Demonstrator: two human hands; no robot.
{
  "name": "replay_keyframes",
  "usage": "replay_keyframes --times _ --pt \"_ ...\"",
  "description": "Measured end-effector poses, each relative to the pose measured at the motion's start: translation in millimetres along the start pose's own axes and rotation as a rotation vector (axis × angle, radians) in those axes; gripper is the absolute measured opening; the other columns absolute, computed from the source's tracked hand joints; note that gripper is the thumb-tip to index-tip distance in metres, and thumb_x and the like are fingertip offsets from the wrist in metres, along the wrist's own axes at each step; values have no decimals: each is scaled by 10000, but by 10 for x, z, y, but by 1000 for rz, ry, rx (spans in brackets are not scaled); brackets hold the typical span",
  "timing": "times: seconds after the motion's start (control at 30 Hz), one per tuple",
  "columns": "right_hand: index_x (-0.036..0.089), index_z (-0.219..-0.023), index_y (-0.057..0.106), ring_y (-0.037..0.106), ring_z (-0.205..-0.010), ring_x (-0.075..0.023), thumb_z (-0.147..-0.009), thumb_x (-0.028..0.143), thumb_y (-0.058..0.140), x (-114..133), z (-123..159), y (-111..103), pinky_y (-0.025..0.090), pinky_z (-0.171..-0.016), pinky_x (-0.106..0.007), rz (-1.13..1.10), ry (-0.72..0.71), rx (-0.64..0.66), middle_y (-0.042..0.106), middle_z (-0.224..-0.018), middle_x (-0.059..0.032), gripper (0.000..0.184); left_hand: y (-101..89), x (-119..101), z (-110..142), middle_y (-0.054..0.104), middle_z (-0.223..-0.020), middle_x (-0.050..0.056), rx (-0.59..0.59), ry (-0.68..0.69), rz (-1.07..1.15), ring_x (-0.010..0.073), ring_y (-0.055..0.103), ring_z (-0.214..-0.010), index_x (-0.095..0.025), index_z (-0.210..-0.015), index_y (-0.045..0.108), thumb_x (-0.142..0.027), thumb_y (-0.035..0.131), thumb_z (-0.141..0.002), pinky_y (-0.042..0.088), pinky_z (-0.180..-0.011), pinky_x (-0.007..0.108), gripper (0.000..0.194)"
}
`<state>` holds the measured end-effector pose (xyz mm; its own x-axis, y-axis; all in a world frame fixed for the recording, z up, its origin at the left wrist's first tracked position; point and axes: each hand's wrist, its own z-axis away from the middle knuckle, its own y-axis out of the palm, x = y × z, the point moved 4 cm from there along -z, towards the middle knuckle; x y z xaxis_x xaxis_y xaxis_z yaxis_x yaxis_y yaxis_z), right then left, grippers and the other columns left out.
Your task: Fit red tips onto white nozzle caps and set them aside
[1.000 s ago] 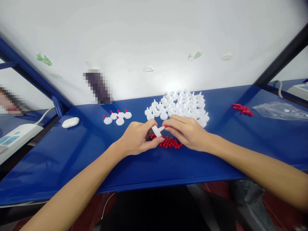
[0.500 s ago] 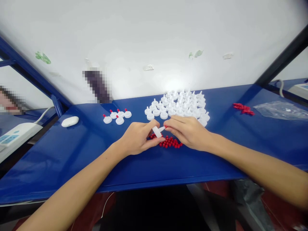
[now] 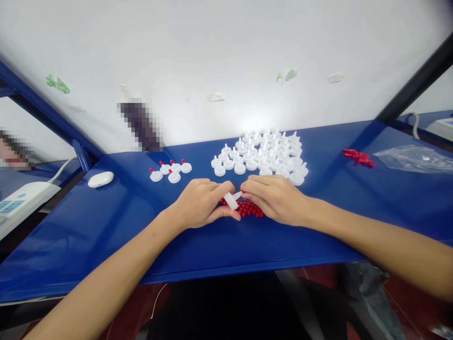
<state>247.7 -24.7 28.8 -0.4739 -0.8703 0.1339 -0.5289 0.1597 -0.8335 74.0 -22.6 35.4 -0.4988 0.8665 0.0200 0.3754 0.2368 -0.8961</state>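
Observation:
Between thumb and fingers, my left hand (image 3: 203, 204) grips a white nozzle cap (image 3: 230, 201) by its round base, the spout pointing to the right. My right hand (image 3: 278, 198) pinches a small red tip cap (image 3: 243, 192) at the end of that spout; the fingers partly hide it. Below both hands lies a spread of small red tip caps (image 3: 249, 208) on the blue table. Just beyond my right hand stand many white nozzle caps (image 3: 260, 153) with bare spouts. Several white nozzle caps with red tips (image 3: 174, 176) sit at the left.
A white rounded case (image 3: 101, 179) lies at the left of the blue table (image 3: 141, 245), near a white power strip (image 3: 28, 200). On the right are a small pile of red pieces (image 3: 358, 157) and a clear plastic bag (image 3: 415, 159). A white wall (image 3: 212, 56) rises behind.
Both hands stay together on the same nozzle cap, whose base has turned and tilted slightly. My right hand has shifted down a little. The whole view has shifted slightly.

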Motion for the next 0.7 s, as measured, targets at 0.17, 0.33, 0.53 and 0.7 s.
replay_keyframes --times 0.17,0.33,0.53,0.7 --pt "179 -881 552 451 -567 -112 -1034 282 348 26 -4 -27 310 -554 -245 -12 -2 -1 546 -680 16 275 3 -31 -3 635 -657 -2 37 33 -1 168 612 -562 -165 -1004 498 -618 298 -983 398 -566 272 496" --pt "189 -847 534 444 -546 -102 -1033 288 361 10 -6 -35 283 -534 -240 -79 -5 71 551 -667 25 272 19 -61 -13 662 -685 13 56 117 -100 174 603 -548 -155 -1027 493 -523 265 -1026 394 -569 287 433" --pt "200 -839 497 463 -544 -90 -1039 331 363 -28 -17 -23 321 -557 -218 -310 102 196 524 -652 46 274 0 -89 -32 664 -707 14 65 132 -119 169 593 -553 -160 -1011 497 -511 310 -1022 380 -577 285 397" --pt "200 -880 472 465 -559 -98 -1037 315 349 24 -9 -39 332 -575 -233 -397 89 188 524 -673 42 230 -30 -59 -28 631 -668 0 12 93 26 159 581 -553 -173 -985 493 -601 343 -982 391 -574 268 453"
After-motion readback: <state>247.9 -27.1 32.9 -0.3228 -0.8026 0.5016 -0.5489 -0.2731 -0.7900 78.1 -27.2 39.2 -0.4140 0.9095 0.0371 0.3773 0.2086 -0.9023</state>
